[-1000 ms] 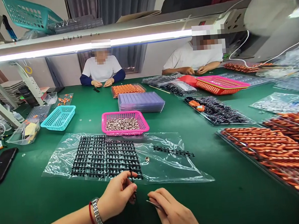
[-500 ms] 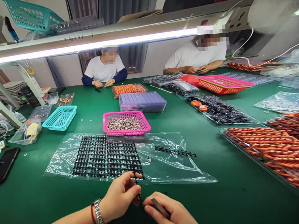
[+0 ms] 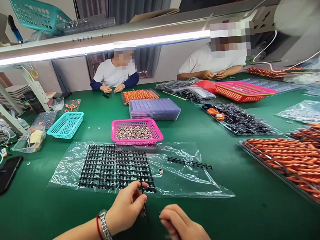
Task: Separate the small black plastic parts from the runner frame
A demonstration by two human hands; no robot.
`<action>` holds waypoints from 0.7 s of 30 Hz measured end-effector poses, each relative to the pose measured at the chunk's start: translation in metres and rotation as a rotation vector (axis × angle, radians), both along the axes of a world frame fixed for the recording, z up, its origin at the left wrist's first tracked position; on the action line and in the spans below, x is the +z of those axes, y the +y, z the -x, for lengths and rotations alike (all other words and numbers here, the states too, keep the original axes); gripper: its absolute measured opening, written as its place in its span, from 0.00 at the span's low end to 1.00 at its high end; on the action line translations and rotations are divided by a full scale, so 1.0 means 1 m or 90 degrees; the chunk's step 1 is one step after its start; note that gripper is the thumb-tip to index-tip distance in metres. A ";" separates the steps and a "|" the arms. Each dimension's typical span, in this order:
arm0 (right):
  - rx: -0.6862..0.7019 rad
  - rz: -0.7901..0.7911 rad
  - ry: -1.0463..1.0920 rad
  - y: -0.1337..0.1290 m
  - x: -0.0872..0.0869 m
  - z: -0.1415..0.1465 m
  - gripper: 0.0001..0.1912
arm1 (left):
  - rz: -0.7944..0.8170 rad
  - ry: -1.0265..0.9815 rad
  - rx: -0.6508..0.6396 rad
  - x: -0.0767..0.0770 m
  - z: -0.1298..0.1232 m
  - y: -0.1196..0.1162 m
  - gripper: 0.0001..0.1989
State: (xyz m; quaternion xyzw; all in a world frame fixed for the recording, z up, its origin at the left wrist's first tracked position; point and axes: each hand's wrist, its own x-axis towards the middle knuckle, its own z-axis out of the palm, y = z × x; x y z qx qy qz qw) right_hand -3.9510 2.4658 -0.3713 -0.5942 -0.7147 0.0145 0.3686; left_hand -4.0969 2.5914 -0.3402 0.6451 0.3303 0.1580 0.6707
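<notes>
**Right hand (image 3: 186,224) withdrawn from the held black strip (image 3: 141,186)**

Half a second ago, the right fingertips were close beside the lower part of the strip, with a flat metal tool visible in the grip; now a clear gap separates them from it. Right fingers are bent and drawn together. Blur hides the tool, so what they grasp cannot be told.

Left hand (image 3: 125,208): pinches the black strip between thumb and forefinger. The strip stands nearly upright in this grip, its upper end projecting above the forefinger, in front of the near edge of a clear plastic sheet (image 3: 178,186).

Items on the sheet:
- rows of black strips (image 3: 96,166), left portion;
- loose black strip (image 3: 189,163), right portion, its end crossing the sheet's edge;
- small metal piece (image 3: 160,171), between the two.

Pink basket (image 3: 159,135), holding metal parts (image 3: 133,132), stands at the sheet's far edge on the green desk (image 3: 216,218).
</notes>
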 end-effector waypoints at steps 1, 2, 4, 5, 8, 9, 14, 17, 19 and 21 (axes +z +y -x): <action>-0.029 0.042 0.027 0.001 -0.001 -0.002 0.09 | -0.028 -0.006 0.015 0.001 0.000 0.001 0.17; -0.047 0.072 0.037 0.002 -0.002 -0.004 0.09 | -0.028 -0.013 0.019 0.002 0.000 0.002 0.17; -0.072 0.093 0.032 0.004 -0.003 -0.008 0.10 | 0.002 -0.021 0.017 0.002 0.000 0.003 0.17; -0.078 0.092 0.026 0.006 -0.004 -0.010 0.11 | 0.014 -0.022 0.015 0.002 0.000 0.004 0.17; -0.077 0.088 0.024 0.009 -0.007 -0.013 0.12 | 0.033 -0.021 0.017 0.000 -0.001 0.006 0.16; -0.076 0.089 0.036 0.009 -0.007 -0.014 0.11 | 0.036 -0.022 0.019 -0.001 -0.001 0.006 0.16; -0.079 0.147 0.212 0.003 0.003 -0.010 0.08 | 0.042 -0.051 0.040 -0.001 0.000 0.004 0.14; -0.060 0.257 0.311 -0.001 0.015 -0.005 0.11 | 0.048 -0.083 0.047 0.001 -0.001 0.003 0.15; -0.049 0.309 0.357 -0.001 0.020 -0.001 0.14 | 0.059 -0.098 0.048 0.003 -0.002 0.002 0.16; -0.042 0.338 0.405 0.000 0.022 0.001 0.16 | 0.069 -0.110 0.041 0.005 -0.003 0.001 0.18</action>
